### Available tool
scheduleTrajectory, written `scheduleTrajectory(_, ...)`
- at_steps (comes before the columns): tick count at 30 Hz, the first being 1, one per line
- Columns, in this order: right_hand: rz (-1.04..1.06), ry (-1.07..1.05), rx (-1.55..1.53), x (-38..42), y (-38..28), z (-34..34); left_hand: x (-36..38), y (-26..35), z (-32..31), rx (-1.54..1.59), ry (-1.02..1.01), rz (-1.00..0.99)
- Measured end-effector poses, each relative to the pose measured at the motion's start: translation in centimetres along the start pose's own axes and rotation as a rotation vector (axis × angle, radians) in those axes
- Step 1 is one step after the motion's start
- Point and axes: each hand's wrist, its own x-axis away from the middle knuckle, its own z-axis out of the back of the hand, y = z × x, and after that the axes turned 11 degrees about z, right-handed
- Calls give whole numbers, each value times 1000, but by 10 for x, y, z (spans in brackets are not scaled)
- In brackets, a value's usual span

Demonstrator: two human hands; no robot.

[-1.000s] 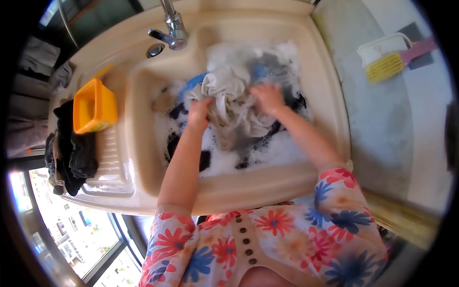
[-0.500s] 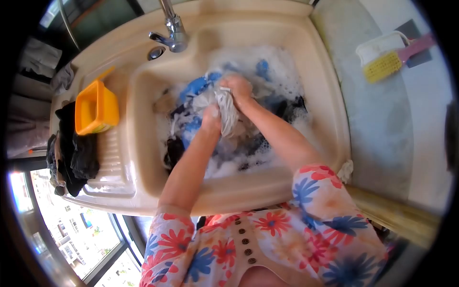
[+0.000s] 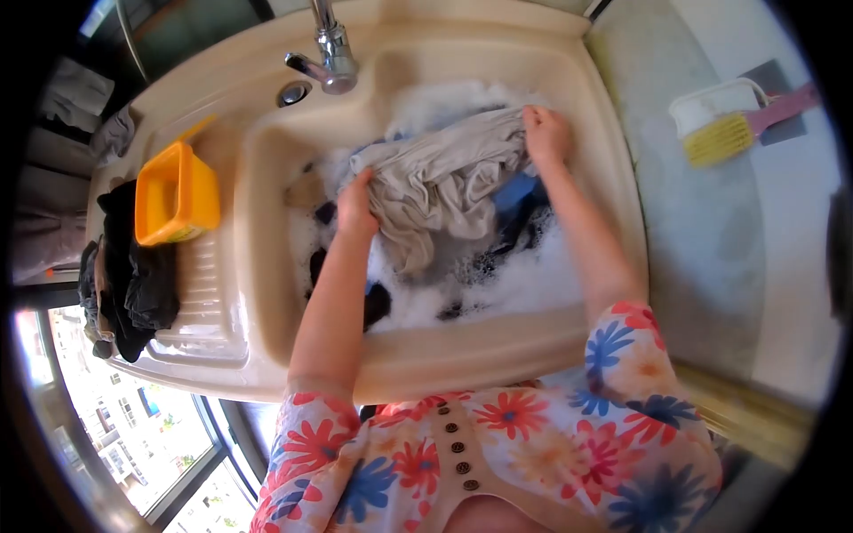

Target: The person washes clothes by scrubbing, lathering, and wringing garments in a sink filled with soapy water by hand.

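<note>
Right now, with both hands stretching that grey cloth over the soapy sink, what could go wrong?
1. The left hand and right hand pull the grey cloth taut above the foam; a slip could splash suds over the sink rim onto the flowered dress.
2. The orange tub sits by the left elbow's side on the drainboard and might get knocked.
3. Dark clothes hang at the edge and may slide off.

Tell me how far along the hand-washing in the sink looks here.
Looks done: dark clothes lie heaped on the drainboard. In hand: left hand and right hand grip the beige garment, stretched over the suds. Left: blue and dark pieces sit in the foamy sink, unrinsed.
</note>
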Motion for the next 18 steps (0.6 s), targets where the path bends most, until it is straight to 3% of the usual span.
scheduleTrajectory(1, 26, 102, -76, 8, -18, -4, 3, -7, -4, -106, 75, -43)
scheduleTrajectory(4, 358, -353, 69, 69, -75, -17, -2, -11, -1, -288, 183, -135)
scheduleTrajectory(6, 229, -791, 111, 56, -54, -14, 4, -8, 4, -252, 200, -138)
scheduleTrajectory(9, -221, -448, -215, 39, -16, -25, -1, -8, 9, -234, 154, -102)
scheduleTrajectory(11, -323, -265, -445, 41, -78, -21, 4, -13, -3, -164, 75, -10)
scheduleTrajectory(12, -304, -420, -623, 47, -122, -1, 7, -15, -9, -110, 26, 69)
scheduleTrajectory(13, -20, -314, -695, 69, -152, -3, 9, -17, -13, -61, -20, 148)
scheduleTrajectory(14, 207, -400, -597, 79, -185, 20, -4, -25, 1, -87, -204, 216)
scheduleTrajectory(15, 410, -535, -511, 85, -203, 30, -14, -40, 19, -249, -387, -76)
scheduleTrajectory(17, 493, -222, -437, 85, -158, -30, -7, -50, 22, -324, -471, -225)
scheduleTrajectory(18, 541, -63, -393, 68, -131, -55, 10, -40, -1, -237, -383, -96)
